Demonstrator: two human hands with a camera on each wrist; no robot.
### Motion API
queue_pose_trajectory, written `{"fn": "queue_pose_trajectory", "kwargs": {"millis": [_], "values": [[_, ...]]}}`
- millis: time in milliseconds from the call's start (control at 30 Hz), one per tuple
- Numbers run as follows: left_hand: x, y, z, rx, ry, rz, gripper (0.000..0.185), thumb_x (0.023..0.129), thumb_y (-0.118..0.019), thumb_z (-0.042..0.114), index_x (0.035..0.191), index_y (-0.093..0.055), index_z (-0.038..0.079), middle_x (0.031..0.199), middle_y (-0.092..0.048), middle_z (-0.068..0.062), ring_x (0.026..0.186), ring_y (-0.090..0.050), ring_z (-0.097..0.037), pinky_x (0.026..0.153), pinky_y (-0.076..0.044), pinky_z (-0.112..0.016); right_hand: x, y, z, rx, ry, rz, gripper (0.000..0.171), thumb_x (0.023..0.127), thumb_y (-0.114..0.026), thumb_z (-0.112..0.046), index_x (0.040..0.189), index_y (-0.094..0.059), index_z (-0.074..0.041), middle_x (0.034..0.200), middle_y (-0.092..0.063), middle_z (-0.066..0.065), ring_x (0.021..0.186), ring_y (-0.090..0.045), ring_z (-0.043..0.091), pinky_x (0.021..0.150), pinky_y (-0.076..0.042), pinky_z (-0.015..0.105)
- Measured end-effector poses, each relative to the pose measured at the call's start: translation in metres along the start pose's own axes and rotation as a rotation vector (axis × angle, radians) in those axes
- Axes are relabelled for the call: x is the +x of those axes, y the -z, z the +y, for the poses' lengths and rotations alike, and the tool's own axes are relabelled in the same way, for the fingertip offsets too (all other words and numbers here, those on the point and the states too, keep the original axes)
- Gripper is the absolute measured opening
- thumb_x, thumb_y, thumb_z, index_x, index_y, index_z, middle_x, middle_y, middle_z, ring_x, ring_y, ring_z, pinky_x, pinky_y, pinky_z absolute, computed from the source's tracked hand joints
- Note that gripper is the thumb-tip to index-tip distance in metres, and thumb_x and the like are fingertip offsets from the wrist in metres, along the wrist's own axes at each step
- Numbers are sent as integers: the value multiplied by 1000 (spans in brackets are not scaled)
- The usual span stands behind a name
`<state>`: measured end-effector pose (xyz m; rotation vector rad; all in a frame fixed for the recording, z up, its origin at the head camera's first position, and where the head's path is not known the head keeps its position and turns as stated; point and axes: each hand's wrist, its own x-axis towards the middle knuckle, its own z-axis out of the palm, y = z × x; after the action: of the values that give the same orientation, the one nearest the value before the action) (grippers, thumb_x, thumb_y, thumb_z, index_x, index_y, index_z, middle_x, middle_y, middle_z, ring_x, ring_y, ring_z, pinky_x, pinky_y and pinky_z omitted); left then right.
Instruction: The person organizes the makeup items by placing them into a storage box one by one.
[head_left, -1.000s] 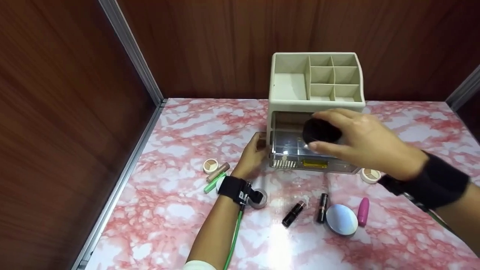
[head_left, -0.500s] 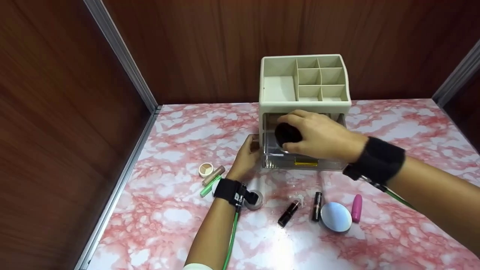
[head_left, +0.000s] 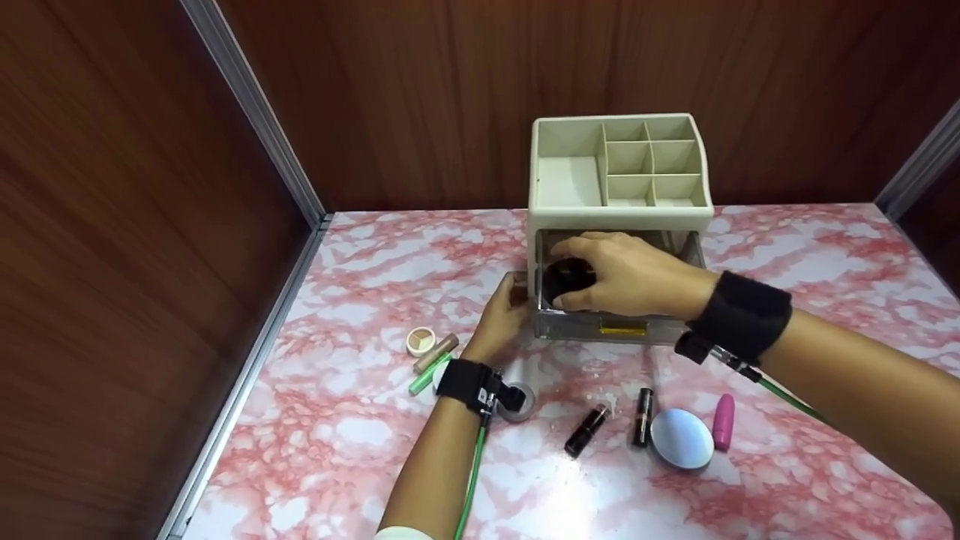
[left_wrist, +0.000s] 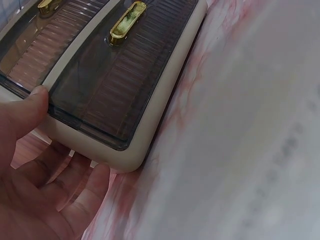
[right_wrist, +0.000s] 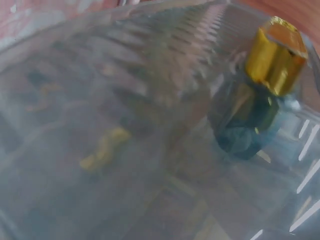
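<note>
A cream organizer (head_left: 619, 161) with open top compartments stands at the back of the pink marble table (head_left: 360, 427). Its clear upper drawer (head_left: 600, 326), with a gold handle (head_left: 622, 328), is pulled out. My right hand (head_left: 626, 274) reaches into the drawer and grips a round black thing (head_left: 564, 279) at the drawer's left end. My left hand (head_left: 502, 315) holds the organizer's lower left corner (left_wrist: 135, 150), thumb (left_wrist: 30, 107) on the front and fingers (left_wrist: 85, 190) along the side. The right wrist view shows only the blurred clear drawer wall and a gold knob (right_wrist: 275, 55).
On the table in front lie a small tri-colour pot (head_left: 421, 341), a beige tube (head_left: 436, 352), a green tube (head_left: 424, 381), a silver jar (head_left: 517, 401), two dark lipsticks (head_left: 586, 430) (head_left: 643, 417), a round compact (head_left: 681, 439) and a pink item (head_left: 724, 422). Wood walls close in the left and back.
My right hand has carried the black thing from above the drawer down into its left end. My left hand has stayed at the organizer's corner.
</note>
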<state>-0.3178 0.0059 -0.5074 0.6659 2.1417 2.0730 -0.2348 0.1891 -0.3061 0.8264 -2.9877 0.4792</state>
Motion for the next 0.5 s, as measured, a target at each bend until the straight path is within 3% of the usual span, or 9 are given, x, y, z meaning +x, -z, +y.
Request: {"fn": "queue_pose_trajectory", "kwargs": {"millis": [267,433,500], "values": [[1,0,0,35,2,5,31,97,-57,5,126,-52,13,120,-61,-8,110,-58,-20,92,-49,-33,4,-6,7,109,-14,-41,57,81,-76,-44,127,-61,-13,120,-63,4,108,-57,25,95,-43,45],[1,1,-1,103,-23,2,31,97,-56,4,126,-51,11,119,-62,-6,109,-58,-17,92,-48,-31,4,-8,9,148,-17,-78,56,84,-73,-47,128,-62,-15,123,-58,5,111,-54,24,98,-41,46],[-3,2,8,125,-40,-3,30,96,-56,2,125,-50,8,119,-62,-8,108,-58,-18,91,-48,-31,3,-9,8,142,-5,-76,56,86,-71,-47,129,-61,-14,122,-57,6,110,-54,24,96,-42,45]]}}
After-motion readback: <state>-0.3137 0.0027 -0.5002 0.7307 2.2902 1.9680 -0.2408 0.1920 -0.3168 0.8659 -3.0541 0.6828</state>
